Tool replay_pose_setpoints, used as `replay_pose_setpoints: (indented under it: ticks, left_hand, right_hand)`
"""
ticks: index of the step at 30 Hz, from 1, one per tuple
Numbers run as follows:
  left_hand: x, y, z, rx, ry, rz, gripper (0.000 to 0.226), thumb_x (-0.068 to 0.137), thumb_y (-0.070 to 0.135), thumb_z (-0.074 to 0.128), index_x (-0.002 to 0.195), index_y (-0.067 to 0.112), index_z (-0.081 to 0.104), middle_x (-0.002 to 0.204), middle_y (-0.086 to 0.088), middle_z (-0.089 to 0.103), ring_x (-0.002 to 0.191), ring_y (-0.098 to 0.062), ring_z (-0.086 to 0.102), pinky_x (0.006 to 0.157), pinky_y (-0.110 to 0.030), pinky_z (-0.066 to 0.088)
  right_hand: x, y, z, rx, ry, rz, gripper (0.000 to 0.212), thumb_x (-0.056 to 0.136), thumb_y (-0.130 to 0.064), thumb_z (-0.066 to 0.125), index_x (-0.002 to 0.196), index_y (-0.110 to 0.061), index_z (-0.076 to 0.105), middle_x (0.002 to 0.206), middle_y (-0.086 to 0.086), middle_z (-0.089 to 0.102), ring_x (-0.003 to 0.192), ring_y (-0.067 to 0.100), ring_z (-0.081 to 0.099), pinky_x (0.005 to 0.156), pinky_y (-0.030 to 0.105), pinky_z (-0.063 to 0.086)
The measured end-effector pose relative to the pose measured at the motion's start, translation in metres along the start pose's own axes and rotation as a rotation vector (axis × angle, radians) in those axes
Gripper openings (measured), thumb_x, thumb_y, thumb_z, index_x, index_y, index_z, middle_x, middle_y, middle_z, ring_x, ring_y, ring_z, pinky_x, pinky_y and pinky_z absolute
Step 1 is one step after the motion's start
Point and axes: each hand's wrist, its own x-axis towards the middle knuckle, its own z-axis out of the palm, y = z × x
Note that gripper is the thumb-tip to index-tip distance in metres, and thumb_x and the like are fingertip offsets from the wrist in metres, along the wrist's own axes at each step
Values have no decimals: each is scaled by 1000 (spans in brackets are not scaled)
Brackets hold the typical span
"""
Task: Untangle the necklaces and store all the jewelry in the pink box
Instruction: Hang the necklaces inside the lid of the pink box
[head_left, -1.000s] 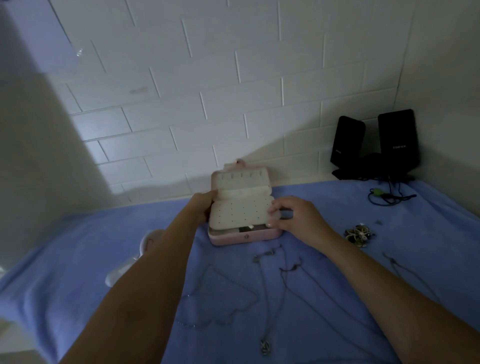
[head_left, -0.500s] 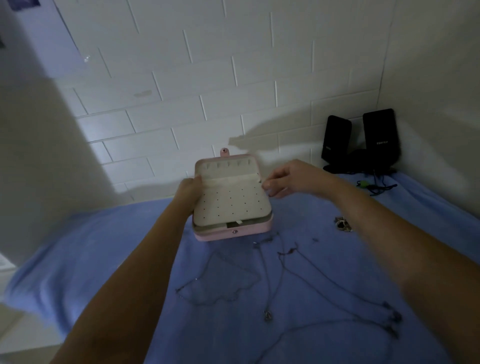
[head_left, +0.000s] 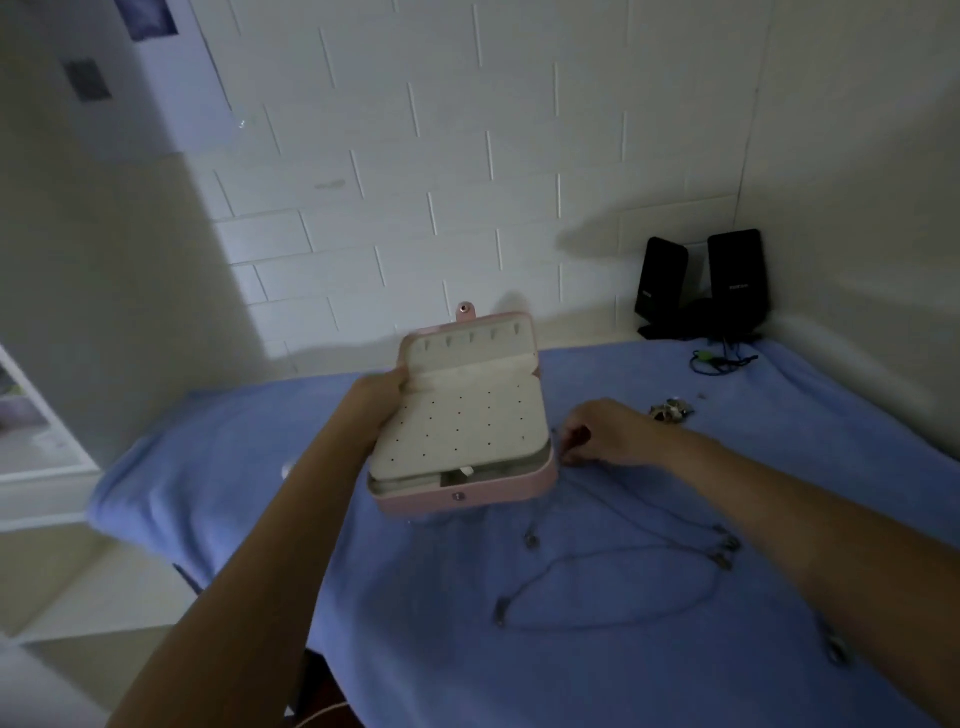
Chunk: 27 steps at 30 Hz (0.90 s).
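My left grip (head_left: 382, 402) clasped the left edge of the open pink box (head_left: 467, 431), raised above the blue surface (head_left: 415, 597). My right grip (head_left: 608, 434) curled at the necklaces (head_left: 723, 552) beside the box; I could not tell whether it pinched them.

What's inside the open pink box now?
The pink box shows a cream perforated panel lying over its base and a row of bare hooks in the lid; no jewelry visible. Anything beneath the panel is covered.
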Motion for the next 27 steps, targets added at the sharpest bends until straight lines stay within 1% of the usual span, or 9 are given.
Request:
replay_pose_setpoints:
  ticks: [3, 6, 8, 10, 13, 16, 20, 24, 27]
  left_hand:
    - [-29, -16, 2, -12, -23, -69, 46, 102, 31, 37, 131, -3, 48, 131, -19, 53, 93, -24, 52, 71, -28, 41]
    - [-57, -34, 7, -29, -55, -109, 47, 103, 32, 32, 129, -5, 46, 108, -16, 57, 85, -24, 50, 83, -35, 40]
    - [-74, -45, 11, -101, -43, -98, 40, 102, 35, 35, 104, 2, 57, 92, -9, 55, 81, -23, 51, 82, -35, 40]
    - [-87, -54, 15, -139, -9, -75, 38, 102, 37, 34, 78, 13, 53, 76, -1, 50, 67, -14, 45, 63, -27, 38]
    - [-100, -63, 23, -147, -9, -47, 41, 101, 43, 30, 96, 10, 53, 79, 1, 50, 67, -10, 45, 55, -22, 34]
    - [-111, -68, 29, -329, -8, 9, 37, 100, 44, 34, 106, 13, 54, 88, -1, 59, 74, -11, 54, 57, -22, 40]
    - [-114, -72, 35, -340, 10, 91, 53, 99, 45, 37, 148, 27, 26, 135, -2, 50, 113, -19, 53, 87, -30, 44]
    - [-116, -76, 36, -359, 30, 320, 58, 99, 26, 42, 144, 52, 14, 86, 7, 56, 74, -10, 55, 63, -20, 46]
    - [-115, -78, 35, -368, 74, 454, 52, 97, 25, 50, 134, 55, 29, 104, 22, 59, 84, -5, 61, 64, -20, 48]
  right_hand:
    - [-6, -1, 4, -40, 61, 11, 22, 81, -16, 72, 63, -20, 61, 64, -14, 55, 60, -1, 48, 57, 9, 36]
    - [-6, -5, 6, -80, 68, 42, 36, 85, -18, 67, 56, -25, 47, 60, -11, 49, 56, 3, 41, 60, 19, 32]
    - [-10, -9, -2, 14, 114, 65, 33, 87, -17, 64, 58, -22, 49, 62, -6, 51, 58, 6, 43, 62, 23, 34]
    - [-17, -16, -16, 135, 172, 89, 21, 89, -11, 60, 67, -13, 59, 71, 2, 61, 67, 13, 53, 63, 22, 41]
    - [-27, -30, -41, 387, 252, 111, 13, 93, -7, 56, 79, -6, 57, 73, 10, 63, 66, 17, 58, 69, 26, 50]
    - [-37, -52, -69, 392, 287, 82, 15, 94, -7, 55, 79, -10, 54, 66, 6, 55, 56, 15, 51, 60, 26, 52]
    - [-50, -82, -105, 261, 292, 17, 14, 93, -14, 57, 79, -15, 57, 66, 1, 54, 49, 12, 43, 48, 23, 40]
    - [-56, -109, -134, 207, 291, -29, 11, 93, -17, 58, 82, -15, 59, 70, 0, 58, 47, 7, 37, 46, 19, 33]
    - [-55, -125, -151, 183, 298, -59, 9, 93, -16, 58, 84, -14, 60, 70, 1, 59, 46, 5, 36, 46, 18, 32]
